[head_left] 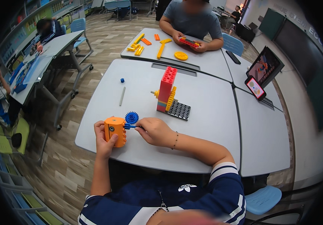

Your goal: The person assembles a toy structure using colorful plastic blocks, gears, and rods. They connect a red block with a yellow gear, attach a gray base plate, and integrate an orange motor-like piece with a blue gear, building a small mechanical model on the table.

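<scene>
My left hand (103, 144) is closed around an orange toy-brick motor block (113, 126) with knobs along its right side. My right hand (156, 131) pinches a thin blue axle (131, 126), whose far end meets the block's right side; how deep it sits I cannot tell. Just behind the axle, a blue gear (131, 117) lies flat on the table. A grey rod (122, 96) and a small blue piece (122, 80) lie farther back. Beyond my right hand stands a red brick tower (166, 88) with a yellow gear (171, 98), on a dark studded plate (179, 110).
Across the grey table (206, 138), a person (191, 20) holds a red and yellow brick piece (188, 42). Yellow and orange bricks (139, 50) and a yellow wheel (181, 56) lie there. At right, a phone (255, 87) leans against a tablet (265, 66).
</scene>
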A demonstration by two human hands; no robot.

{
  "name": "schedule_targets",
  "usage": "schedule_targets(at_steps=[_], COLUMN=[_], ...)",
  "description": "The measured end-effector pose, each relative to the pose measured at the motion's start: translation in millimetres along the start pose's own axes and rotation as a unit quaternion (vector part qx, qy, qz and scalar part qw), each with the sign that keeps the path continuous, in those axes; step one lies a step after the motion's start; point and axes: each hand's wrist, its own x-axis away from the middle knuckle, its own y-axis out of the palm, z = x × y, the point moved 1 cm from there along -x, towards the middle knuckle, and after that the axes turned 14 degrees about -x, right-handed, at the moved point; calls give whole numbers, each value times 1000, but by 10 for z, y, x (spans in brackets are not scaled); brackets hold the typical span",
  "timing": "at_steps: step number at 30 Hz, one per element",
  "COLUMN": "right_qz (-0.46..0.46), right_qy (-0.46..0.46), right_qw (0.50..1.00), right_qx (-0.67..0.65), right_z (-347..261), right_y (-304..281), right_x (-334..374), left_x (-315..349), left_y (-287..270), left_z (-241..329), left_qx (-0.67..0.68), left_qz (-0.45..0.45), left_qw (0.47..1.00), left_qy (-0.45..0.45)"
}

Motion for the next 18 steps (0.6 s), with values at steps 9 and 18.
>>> schedule_targets(at_steps=[9,18], right_qz=[-40,-101], right_qy=[-47,-48], right_qw=[996,977], right_qx=[69,179], right_z=[-124,-232], right_y=[56,147], right_x=[-95,-271], left_x=[38,49], left_y=[-77,-123], left_z=[23,53], left_qx=[82,74], left_qz=[-61,-40], left_qw=[988,993], left_qy=[-115,-85])
